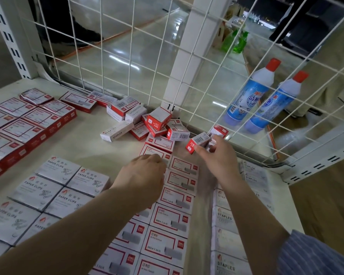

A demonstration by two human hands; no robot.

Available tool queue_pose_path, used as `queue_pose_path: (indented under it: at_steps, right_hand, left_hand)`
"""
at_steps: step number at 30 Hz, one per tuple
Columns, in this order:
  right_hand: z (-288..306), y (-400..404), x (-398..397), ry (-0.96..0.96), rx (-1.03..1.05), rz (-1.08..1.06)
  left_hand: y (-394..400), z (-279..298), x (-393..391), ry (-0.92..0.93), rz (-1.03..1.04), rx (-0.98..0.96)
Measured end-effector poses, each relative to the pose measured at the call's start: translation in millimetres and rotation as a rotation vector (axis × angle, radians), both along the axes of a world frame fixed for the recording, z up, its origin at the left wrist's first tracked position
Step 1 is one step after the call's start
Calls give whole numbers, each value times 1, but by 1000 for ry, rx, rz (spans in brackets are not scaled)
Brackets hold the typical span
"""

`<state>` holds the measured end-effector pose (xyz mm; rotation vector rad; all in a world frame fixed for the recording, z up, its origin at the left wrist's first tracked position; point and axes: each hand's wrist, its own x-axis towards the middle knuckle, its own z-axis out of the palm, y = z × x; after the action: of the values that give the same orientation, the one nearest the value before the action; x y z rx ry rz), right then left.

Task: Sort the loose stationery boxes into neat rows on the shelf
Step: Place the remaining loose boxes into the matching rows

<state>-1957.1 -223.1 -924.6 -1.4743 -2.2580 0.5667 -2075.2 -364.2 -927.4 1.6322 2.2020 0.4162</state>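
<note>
Near the far right corner of the white shelf (83, 147), seen from the head camera, the right hand (218, 155) pinches a small red-and-white staple box (197, 142) between thumb and curled fingers, the box tilted with its barcode face up and held just off the shelf surface. That box sits at the fingertips, on the hand's far left side, just right of the loose pile of boxes (157, 124), which lies jumbled against the wire mesh back panel (127, 46); another small red box (219, 131) lies just beyond the hand, against the mesh. The left hand (145, 173) rests knuckles-up with its fingers curled down on the far end of the neat rows of red-bordered staple boxes (167, 215); whether it grips one of them I cannot tell, since the fingertips are hidden under the hand. These rows run from between the two hands toward the near edge, under both forearms. Left of them lie grey paper clip boxes (54, 187) in tidy rows, and further left, red boxes with grey tops (24, 126) are also lined up. Right of the red-bordered rows, a column of white staples boxes (226, 241) runs along the shelf's right edge, partly covered by the right forearm and a striped blue sleeve (316, 255). Beyond the mesh on the right stand two blue-and-white bottles with red caps (252, 92), and further off two green bottles (234, 41) on the shiny floor.
</note>
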Motion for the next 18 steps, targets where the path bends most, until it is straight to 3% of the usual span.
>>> queue_pose_path:
  at_steps: [18]
  right_hand:
    - [10, -7, 1, 26, -85, 33]
  left_hand:
    - [-11, 3, 1, -62, -3, 32]
